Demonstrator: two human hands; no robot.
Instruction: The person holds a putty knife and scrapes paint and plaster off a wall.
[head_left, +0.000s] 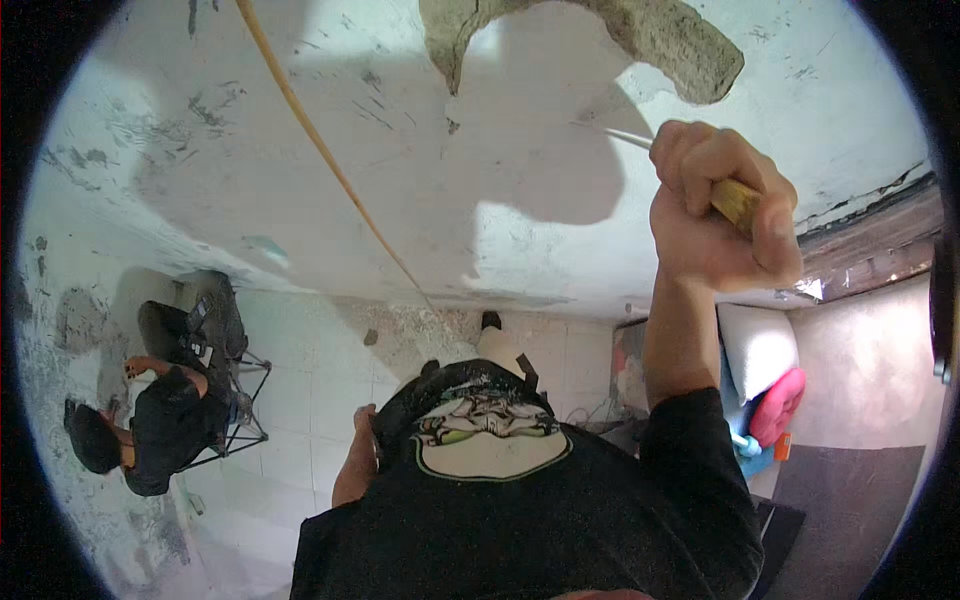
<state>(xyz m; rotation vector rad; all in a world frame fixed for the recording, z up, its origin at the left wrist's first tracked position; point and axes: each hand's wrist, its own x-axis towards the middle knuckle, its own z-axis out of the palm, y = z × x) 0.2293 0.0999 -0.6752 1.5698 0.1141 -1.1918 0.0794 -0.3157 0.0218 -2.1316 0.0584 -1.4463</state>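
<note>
My right hand (725,200) is raised in front of the wall, its fingers wrapped round a hand tool with a yellowish handle (735,204). The tool's thin pale blade (630,137) points left toward the wall; its exact kind is unclear. Above the blade, a curved patch of bare, rough grey-brown plaster (670,45) shows where the white coat (540,140) is gone. My left hand (366,418) hangs low beside my waist. Its fingers are mostly hidden, so whether they hold anything does not show.
A long thin tan pole or cord (320,150) slants across the wall's left side. Far left, another person (165,430) sits on a folding chair (250,410). On the right lie a white pillow (757,350) and a pink item (778,407). Dark wooden trim (870,240) edges the wall.
</note>
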